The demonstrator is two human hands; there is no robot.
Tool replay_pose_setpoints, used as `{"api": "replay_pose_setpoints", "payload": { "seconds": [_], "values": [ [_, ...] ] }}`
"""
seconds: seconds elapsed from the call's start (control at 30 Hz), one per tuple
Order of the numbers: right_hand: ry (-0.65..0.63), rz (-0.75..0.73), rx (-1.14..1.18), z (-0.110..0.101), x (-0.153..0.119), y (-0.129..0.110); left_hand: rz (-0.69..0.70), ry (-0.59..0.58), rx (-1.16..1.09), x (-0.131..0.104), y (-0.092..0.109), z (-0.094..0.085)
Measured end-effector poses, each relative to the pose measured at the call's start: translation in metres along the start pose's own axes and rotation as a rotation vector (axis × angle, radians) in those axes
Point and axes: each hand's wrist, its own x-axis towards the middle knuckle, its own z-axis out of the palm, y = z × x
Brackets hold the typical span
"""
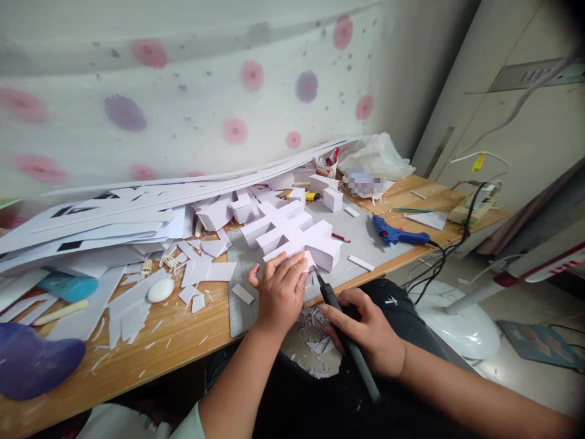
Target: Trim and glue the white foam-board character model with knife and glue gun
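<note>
My right hand [370,329] is wrapped round a black craft knife [350,341], its thin tip pointing up and left. That tip meets the edge of a small white foam board piece [309,261] close to my left fingertips. My left hand [281,292] is closed over this piece, fingers bent and pressed together at the front of a white foam board model [295,228]. The model has several box-like arms and lies on a grey cutting mat [247,317]. Part of the piece is hidden under my fingers.
A blue glue gun [397,233] lies right of the model, its cord running off the table. White board sheets [114,213] and offcuts [196,271] cover the left. Behind are a yellow cutter [312,196] and a cup [326,166]. A bin of scraps [317,347] stands below.
</note>
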Motion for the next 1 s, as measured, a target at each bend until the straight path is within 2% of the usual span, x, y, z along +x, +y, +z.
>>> {"api": "replay_pose_setpoints", "payload": {
  "seconds": [0.1, 0.2, 0.27, 0.4, 0.47, 0.53, 0.7, 0.77, 0.9, 1.0],
  "values": [
    [-0.145, 0.006, 0.032, 0.000, 0.002, 0.000, 0.000, -0.006, 0.000, -0.001, -0.001, 0.001],
    [-0.206, 0.081, 0.315, 0.002, -0.001, 0.000, -0.012, -0.013, -0.008, -0.001, -0.002, 0.002],
    [-0.186, 0.198, 0.603, 0.002, -0.003, 0.000, -0.014, -0.014, -0.011, -0.002, -0.002, 0.003],
    [-0.205, 0.553, 1.239, -0.001, -0.006, -0.002, -0.014, -0.014, -0.016, -0.002, -0.001, 0.003],
    [-0.235, 0.666, 1.408, -0.002, -0.006, -0.003, -0.016, -0.018, -0.019, -0.002, -0.001, 0.002],
    [-0.216, 0.699, 1.390, -0.002, -0.007, -0.003, -0.019, -0.022, -0.018, -0.002, -0.001, 0.002],
    [-0.141, 0.676, 1.074, 0.004, -0.011, -0.003, -0.013, -0.019, -0.018, -0.003, -0.002, 0.002],
    [-0.134, 0.760, 1.043, 0.007, -0.012, -0.003, -0.009, -0.002, -0.020, -0.003, -0.003, 0.004],
    [-0.161, 1.046, 1.117, 0.011, -0.008, -0.005, 0.003, 0.023, -0.026, -0.002, -0.003, 0.006],
    [-0.204, 1.103, 1.164, 0.013, -0.003, -0.009, 0.005, 0.025, -0.027, -0.003, -0.003, 0.006]
  ]
}}
